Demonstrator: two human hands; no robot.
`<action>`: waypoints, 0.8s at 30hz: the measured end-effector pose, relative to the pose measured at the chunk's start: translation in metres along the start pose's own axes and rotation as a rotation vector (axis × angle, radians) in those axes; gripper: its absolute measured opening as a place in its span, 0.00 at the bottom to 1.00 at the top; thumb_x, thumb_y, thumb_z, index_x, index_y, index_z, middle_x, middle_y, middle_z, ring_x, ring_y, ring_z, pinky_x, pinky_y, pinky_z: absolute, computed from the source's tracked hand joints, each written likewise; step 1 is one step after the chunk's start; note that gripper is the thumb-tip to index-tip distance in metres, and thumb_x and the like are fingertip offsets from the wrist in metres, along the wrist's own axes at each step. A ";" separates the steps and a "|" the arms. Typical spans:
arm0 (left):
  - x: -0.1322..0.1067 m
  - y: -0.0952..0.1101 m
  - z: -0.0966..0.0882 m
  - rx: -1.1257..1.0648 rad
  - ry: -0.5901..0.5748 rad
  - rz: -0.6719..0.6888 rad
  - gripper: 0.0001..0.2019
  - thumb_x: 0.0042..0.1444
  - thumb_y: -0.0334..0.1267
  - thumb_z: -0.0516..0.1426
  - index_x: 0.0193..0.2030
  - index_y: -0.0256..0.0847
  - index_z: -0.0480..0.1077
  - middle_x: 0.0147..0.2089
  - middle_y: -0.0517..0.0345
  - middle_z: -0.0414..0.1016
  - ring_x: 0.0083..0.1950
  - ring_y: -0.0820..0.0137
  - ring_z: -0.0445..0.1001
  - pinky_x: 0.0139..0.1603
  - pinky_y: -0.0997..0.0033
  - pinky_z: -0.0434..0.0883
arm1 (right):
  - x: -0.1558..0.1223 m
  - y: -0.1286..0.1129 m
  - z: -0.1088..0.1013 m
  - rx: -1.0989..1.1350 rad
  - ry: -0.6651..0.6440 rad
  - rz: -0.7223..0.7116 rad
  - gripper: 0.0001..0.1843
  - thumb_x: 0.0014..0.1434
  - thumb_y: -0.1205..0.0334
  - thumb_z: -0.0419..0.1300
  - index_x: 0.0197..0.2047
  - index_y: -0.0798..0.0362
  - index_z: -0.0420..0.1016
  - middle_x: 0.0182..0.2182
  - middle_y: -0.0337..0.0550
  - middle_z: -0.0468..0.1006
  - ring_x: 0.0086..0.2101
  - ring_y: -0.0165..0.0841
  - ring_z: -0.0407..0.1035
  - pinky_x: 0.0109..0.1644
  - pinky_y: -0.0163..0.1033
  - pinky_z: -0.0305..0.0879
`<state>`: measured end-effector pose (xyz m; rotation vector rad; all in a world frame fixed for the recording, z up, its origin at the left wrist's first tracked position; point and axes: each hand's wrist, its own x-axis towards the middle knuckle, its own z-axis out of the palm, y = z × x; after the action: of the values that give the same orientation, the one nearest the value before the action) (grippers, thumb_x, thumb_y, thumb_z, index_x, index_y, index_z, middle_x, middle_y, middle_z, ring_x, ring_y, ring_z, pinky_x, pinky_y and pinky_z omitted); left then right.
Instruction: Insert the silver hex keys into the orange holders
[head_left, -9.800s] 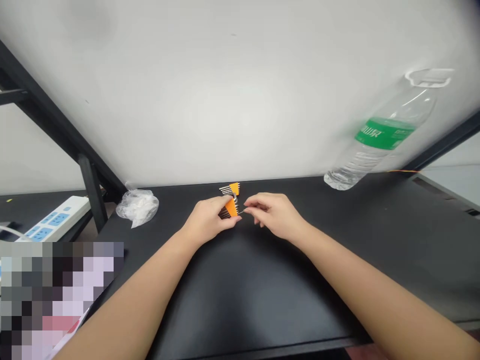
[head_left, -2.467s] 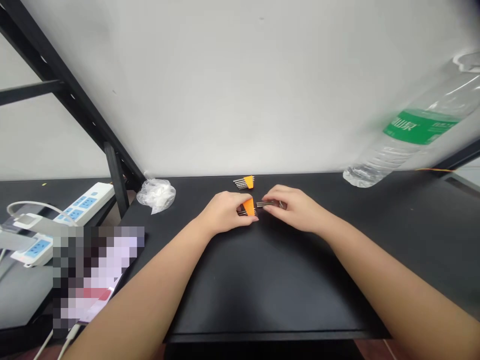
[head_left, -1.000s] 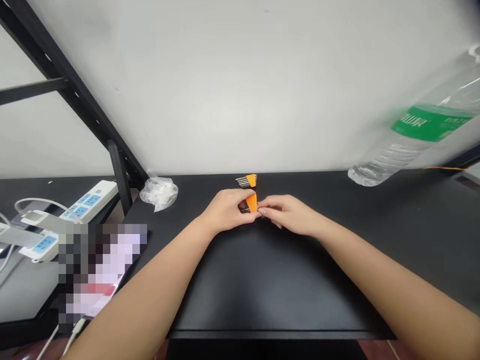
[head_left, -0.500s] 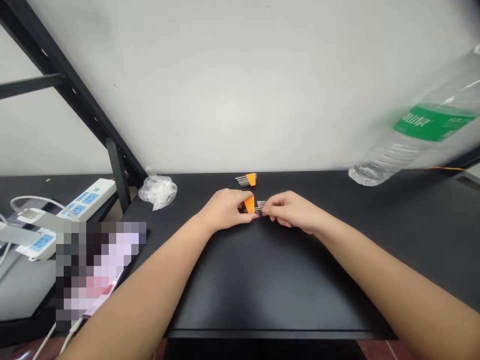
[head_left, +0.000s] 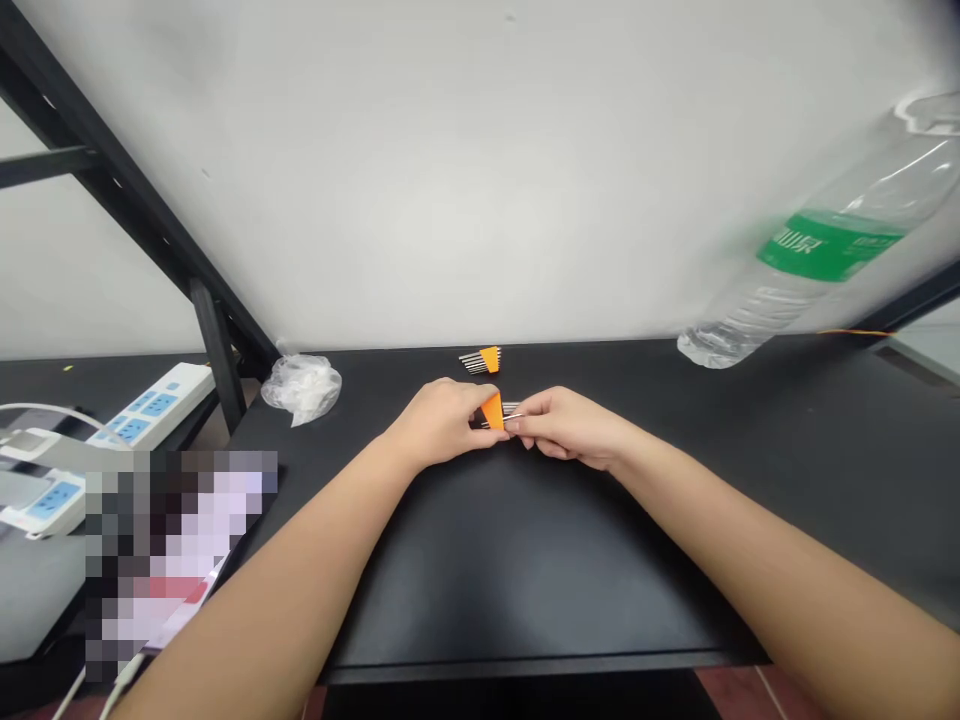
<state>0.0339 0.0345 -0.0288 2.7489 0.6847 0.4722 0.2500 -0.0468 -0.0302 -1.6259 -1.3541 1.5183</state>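
My left hand (head_left: pixel 442 425) grips an orange hex key holder (head_left: pixel 492 410) between thumb and fingers, low over the black table. Thin metal hex keys (head_left: pixel 511 407) stick out of the holder's right side. My right hand (head_left: pixel 559 425) is closed in a pinch on one slim metal hex key (head_left: pixel 513 417) close against the holder; its far end is hidden by my fingers. Just behind lies a second orange holder (head_left: pixel 490 359) with several hex keys in it, touched by neither hand.
A crumpled clear plastic bag (head_left: pixel 302 388) lies left on the black table (head_left: pixel 525 570). At right a large water bottle (head_left: pixel 795 260) stands near the wall. White power strips (head_left: pixel 161 400), cables and a blurred-out phone-like thing (head_left: pixel 187 550) are at left, beside a black metal frame (head_left: pixel 217 340).
My right hand has moved left, bringing the hex key closer to the orange holder. My left hand keeps its hold. The whole view has shifted slightly.
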 end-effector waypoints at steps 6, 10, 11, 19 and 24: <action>-0.002 -0.011 -0.003 0.024 0.014 -0.061 0.12 0.57 0.49 0.64 0.40 0.44 0.71 0.34 0.60 0.77 0.33 0.68 0.72 0.34 0.70 0.61 | -0.004 0.001 -0.013 0.074 0.063 0.016 0.14 0.55 0.52 0.68 0.28 0.54 0.75 0.21 0.37 0.70 0.17 0.23 0.57 0.17 0.32 0.47; -0.002 -0.016 -0.004 0.004 0.009 -0.085 0.13 0.57 0.49 0.63 0.36 0.43 0.69 0.33 0.61 0.76 0.33 0.68 0.72 0.33 0.70 0.61 | -0.005 0.006 -0.025 -0.050 0.050 0.062 0.13 0.57 0.51 0.66 0.31 0.52 0.78 0.24 0.40 0.76 0.15 0.22 0.54 0.16 0.32 0.43; -0.002 -0.016 -0.004 -0.004 0.009 -0.084 0.13 0.57 0.49 0.63 0.36 0.43 0.69 0.33 0.60 0.76 0.33 0.68 0.72 0.33 0.70 0.61 | -0.005 0.007 -0.027 -0.095 0.048 0.075 0.13 0.58 0.50 0.66 0.32 0.52 0.79 0.25 0.40 0.77 0.14 0.22 0.54 0.15 0.33 0.42; -0.002 -0.013 -0.005 -0.025 -0.001 -0.087 0.12 0.57 0.48 0.63 0.37 0.43 0.70 0.33 0.60 0.76 0.33 0.68 0.72 0.33 0.70 0.61 | -0.012 0.004 -0.029 -0.372 0.179 0.072 0.22 0.60 0.42 0.63 0.27 0.52 0.80 0.14 0.38 0.67 0.13 0.26 0.54 0.16 0.35 0.43; -0.002 -0.013 -0.005 -0.042 0.009 -0.095 0.12 0.56 0.48 0.63 0.36 0.43 0.70 0.33 0.60 0.76 0.33 0.68 0.72 0.33 0.70 0.61 | -0.013 -0.001 -0.026 -0.530 0.264 -0.003 0.16 0.62 0.49 0.60 0.32 0.50 0.83 0.28 0.42 0.81 0.19 0.29 0.65 0.23 0.37 0.59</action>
<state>0.0250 0.0452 -0.0291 2.6630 0.7938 0.4726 0.2758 -0.0523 -0.0178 -2.0463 -1.6909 0.9362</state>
